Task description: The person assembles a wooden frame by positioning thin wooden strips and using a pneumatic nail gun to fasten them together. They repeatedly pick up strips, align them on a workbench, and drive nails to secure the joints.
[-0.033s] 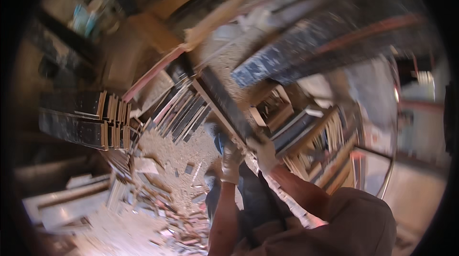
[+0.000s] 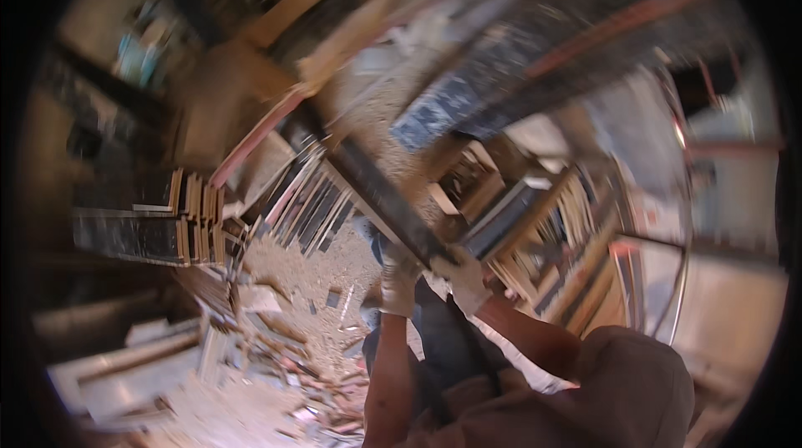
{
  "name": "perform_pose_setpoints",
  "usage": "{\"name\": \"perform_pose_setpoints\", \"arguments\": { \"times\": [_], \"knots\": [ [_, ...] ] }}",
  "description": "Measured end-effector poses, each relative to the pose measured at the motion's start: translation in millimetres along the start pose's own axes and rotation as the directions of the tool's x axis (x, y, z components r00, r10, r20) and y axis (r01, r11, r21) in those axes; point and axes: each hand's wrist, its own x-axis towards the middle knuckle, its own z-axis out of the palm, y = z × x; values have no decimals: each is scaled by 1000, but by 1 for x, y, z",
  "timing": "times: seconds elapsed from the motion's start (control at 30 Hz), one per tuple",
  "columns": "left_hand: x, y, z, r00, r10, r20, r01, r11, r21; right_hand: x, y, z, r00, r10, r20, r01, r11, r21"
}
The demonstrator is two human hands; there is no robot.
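A long plank [image 2: 378, 190] with a dark broad face and a pale wooden edge slants from my hands toward the far left. My left hand [image 2: 400, 282], in a pale work glove, is closed on the plank's near end from its left side. Beside it, my right hand [image 2: 464, 277], gloved likewise, grips the same end from the right. The fingers of both hands are partly hidden and blurred. Past the plank's left side, a row of dark-faced strips [image 2: 311, 207] stands on the dusty floor.
At the left are stacked dark-faced boards [image 2: 134, 235]. Wood scraps [image 2: 296, 373] litter the floor at lower left. To the right stand a wooden box of offcuts [image 2: 468, 180] and a wooden crate of strips [image 2: 561, 239]. Large dark panels [image 2: 501, 84] lie at the far right.
The view has shifted slightly, and most surroundings appear a little farther left or lower. Both hands keep their hold on the plank.
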Motion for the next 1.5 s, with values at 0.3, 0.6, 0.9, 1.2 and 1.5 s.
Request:
{"name": "perform_pose_setpoints", "arguments": {
  "times": [0.3,0.6,0.9,1.2,1.5],
  "knots": [
    [-263,-67,214,818,-523,240,213,663,718,-338,10,-135,998,-24,66,5,962,272],
    [-276,-132,151,634,-577,515,-334,397,855,-514,50,-336,410,-110,-905,474,874,109],
    [-218,-5,-109,981,-138,-134,143,57,988,-452,182,-549,614,54,-787,296,909,293],
    [-453,141,-330,987,153,-57,157,-793,589,-488,345,-644,738,-347,-578,-266,638,-723],
    [-471,86,-335,763,610,-211,192,97,977,-441,392,-694,731,94,-676,80,972,221]
  ]
}}
